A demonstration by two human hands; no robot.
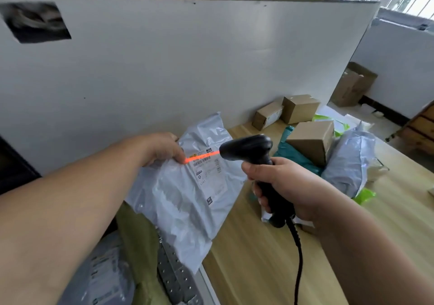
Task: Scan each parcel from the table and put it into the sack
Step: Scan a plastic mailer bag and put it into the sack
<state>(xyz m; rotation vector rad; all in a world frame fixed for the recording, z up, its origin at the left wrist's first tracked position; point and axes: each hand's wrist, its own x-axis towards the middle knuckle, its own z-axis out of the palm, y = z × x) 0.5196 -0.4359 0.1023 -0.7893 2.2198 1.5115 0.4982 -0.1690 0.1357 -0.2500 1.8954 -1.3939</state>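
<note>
Pinching the upper edge of a crinkled grey plastic mailer parcel (183, 201), the left hand (162, 149) held it tilted above the near-left edge of the pale wooden table (253, 269), fingers curled onto the film, the thumb pressed beside the white shipping label (210, 175). At three o'clock from the parcel, the right hand (281, 187) had its fingers wrapped tight round the grip of a black corded handheld scanner (249, 149), whose red beam (202, 157) lay across the label's barcode. An olive-green fabric sack (138, 246) sat below the parcel at seven o'clock, another grey mailer (105, 274) against its fabric. At two o'clock on the table lay brown cardboard boxes (312, 137), a teal mailer (298, 156) and a bulging grey mailer (350, 163).
</note>
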